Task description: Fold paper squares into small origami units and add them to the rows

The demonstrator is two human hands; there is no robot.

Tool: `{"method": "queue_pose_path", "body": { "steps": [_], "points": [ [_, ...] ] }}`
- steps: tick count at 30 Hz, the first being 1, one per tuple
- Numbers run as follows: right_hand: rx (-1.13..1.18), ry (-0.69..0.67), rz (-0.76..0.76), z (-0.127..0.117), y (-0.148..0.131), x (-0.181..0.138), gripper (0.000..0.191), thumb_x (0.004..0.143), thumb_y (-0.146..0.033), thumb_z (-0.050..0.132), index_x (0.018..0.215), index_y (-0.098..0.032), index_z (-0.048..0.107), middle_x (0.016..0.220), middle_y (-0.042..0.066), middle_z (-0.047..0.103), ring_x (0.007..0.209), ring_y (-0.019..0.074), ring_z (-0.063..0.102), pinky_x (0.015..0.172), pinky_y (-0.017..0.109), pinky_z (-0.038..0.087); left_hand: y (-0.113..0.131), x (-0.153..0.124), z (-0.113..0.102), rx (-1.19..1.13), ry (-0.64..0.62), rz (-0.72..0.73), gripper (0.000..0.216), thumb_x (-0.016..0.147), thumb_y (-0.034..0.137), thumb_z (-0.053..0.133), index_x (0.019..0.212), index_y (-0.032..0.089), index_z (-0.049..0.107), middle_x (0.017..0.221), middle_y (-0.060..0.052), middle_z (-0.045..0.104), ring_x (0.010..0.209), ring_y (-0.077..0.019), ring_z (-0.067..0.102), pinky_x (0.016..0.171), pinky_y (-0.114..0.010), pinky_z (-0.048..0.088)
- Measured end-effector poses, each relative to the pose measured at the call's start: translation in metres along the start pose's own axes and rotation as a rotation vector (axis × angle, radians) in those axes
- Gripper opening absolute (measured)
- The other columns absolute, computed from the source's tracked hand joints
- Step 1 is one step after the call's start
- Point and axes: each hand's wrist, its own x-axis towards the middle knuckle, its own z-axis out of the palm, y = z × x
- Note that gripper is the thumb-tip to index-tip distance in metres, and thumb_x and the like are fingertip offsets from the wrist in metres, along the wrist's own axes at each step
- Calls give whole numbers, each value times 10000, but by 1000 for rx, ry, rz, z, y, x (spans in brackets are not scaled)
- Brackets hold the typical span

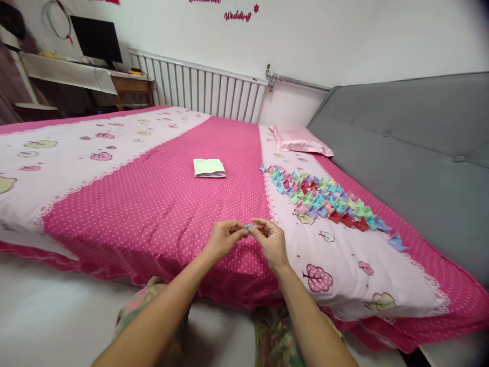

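A small piece of light-blue folded paper (248, 226) is pinched between my two hands, just above the near part of the bed. My left hand (225, 237) grips it from the left with thumb and fingertips. From the right, my right hand (270, 239) holds it the same way. Most of the paper is hidden by my fingers. Beyond my hands lies a stack of square paper sheets (209, 167), pale yellow on top. To the right, many folded paper boats (324, 199) in several colours stand in close rows on the bed.
The bed (164, 188) has a pink and white patterned cover. A pink pillow (300, 140) lies near the grey padded headboard (412, 127). At the back are a white radiator (198, 84) and a desk (76, 71) with a monitor (97, 40).
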Motion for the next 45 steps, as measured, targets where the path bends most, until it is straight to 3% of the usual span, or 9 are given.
{"method": "queue_pose_path", "body": {
  "steps": [3, 8, 14, 17, 20, 27, 33, 38, 45],
  "points": [
    [-71, -69, 5, -3, -2, -1, 181, 695, -305, 665, 802, -159, 672, 708, 39, 683, 666, 167, 634, 669, 301, 498, 3, -1, -2, 6, -52, -5, 113, 703, 225, 606, 691, 119, 641, 588, -9, 631, 532, -89, 545, 545, -212, 412],
    [-136, -72, -13, -5, -4, -2, 152, 688, -311, 669, 699, -160, 668, 649, 30, 672, 604, 151, 607, 615, 280, 482, 1, -2, -5, 15, -123, -27, 121, 705, 233, 609, 703, 122, 657, 613, -24, 646, 567, -111, 576, 581, -234, 442],
    [108, -22, 125, -2, -3, 2, 133, 615, -268, 724, 644, -155, 660, 593, -11, 645, 551, 106, 558, 574, 229, 431, 1, 0, -3, -123, -102, -95, 146, 673, 252, 657, 729, 117, 648, 626, -24, 658, 583, -115, 604, 616, -243, 468],
    [273, 63, 232, -2, -1, 4, 162, 586, -277, 743, 639, -159, 645, 566, -38, 615, 524, 76, 517, 536, 195, 395, 6, 0, 0, -255, -93, -126, 279, 626, 217, 707, 874, 120, 628, 751, -44, 691, 673, -128, 635, 680, -252, 477],
    [339, 62, 298, -2, 0, 5, 192, 603, -319, 730, 658, -164, 631, 530, -56, 569, 461, 55, 464, 448, 173, 343, 10, -2, 2, -319, -112, -111, 399, 620, 205, 719, 994, 126, 606, 842, -67, 697, 742, -140, 642, 733, -267, 476],
    [424, 2, 396, 4, -1, 2, 262, 608, -314, 738, 806, -170, 645, 645, -15, 648, 496, 62, 530, 476, 166, 406, 9, -1, 4, -324, -37, -41, 290, 636, 236, 706, 905, 138, 655, 854, -64, 699, 774, -157, 637, 756, -293, 478],
    [451, 23, 382, 9, -1, 2, 261, 586, -301, 753, 784, -167, 650, 631, -15, 663, 479, 57, 531, 438, 150, 394, 9, -2, 4, -301, 5, -70, 348, 579, 228, 746, 898, 121, 657, 848, -75, 698, 755, -169, 643, 746, -312, 490],
    [433, 41, 385, 9, -1, 2, 274, 577, -314, 753, 782, -171, 639, 629, -9, 663, 474, 79, 546, 428, 174, 409, 16, -4, 5, -338, -68, -108, 371, 613, 262, 723, 949, 121, 652, 948, -105, 689, 889, -197, 631, 847, -349, 461],
    [432, 28, 389, 6, 1, 1, 273, 599, -311, 740, 801, -171, 619, 615, -24, 649, 431, 59, 514, 368, 147, 355, 20, -6, 4, -277, -131, -46, 357, 682, 294, 670, 999, 130, 652, 982, -106, 679, 917, -202, 615, 838, -329, 453]
  ]
}}
